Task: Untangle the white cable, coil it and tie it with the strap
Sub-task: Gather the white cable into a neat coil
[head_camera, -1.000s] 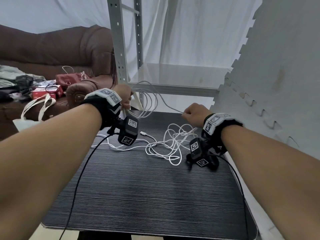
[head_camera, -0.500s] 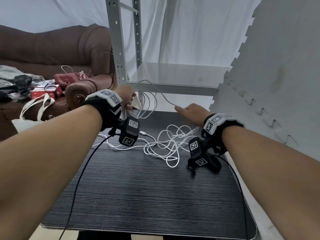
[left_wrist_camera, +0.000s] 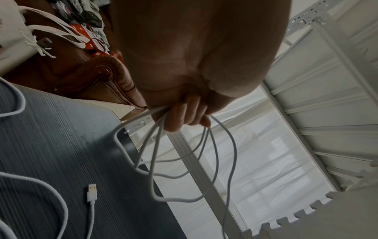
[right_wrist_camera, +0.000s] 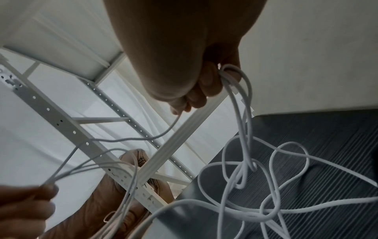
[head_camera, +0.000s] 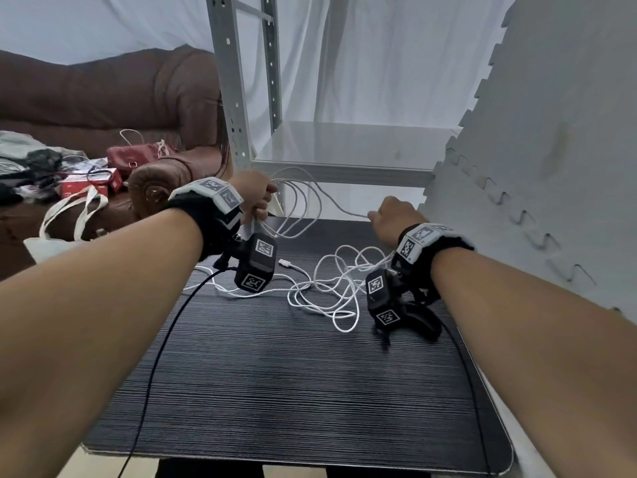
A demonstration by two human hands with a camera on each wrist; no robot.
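Two bare forearms reach forward from the bottom of the head view over a dark grey, finely ribbed rectangular counter (head_camera: 282, 391), each wrist wearing a black band with white square-patterned marker tiles and a small black camera block hanging beneath. A thin black wire trails from the left wrist across the counter's near left side. On the middle of the counter lies a loose tangle of the thin white cable (head_camera: 331, 291), its loops crossing over each other, with a white USB plug (left_wrist_camera: 91, 192) at one end lying flat on the surface just beside the tangle. Further on, the left hand (head_camera: 256, 198) is raised above the counter's far left edge, its fingers curled tightly around several gathered loops of the same cable, which hang down below the fist. From those loops a single strand runs across to the right hand (head_camera: 391, 217), which is lifted above the far right part of the counter and pinches the strand between curled fingers, while more strands drop from it into the tangle. Beyond the counter stands a pale grey metal shelving rack (head_camera: 238, 98) with perforated uprights, and a grey foam panel with a toothed edge (head_camera: 551, 167) leans on the right. Far left is a brown leather sofa (head_camera: 120, 98) strewn with bags and boxes, with white curtains behind.
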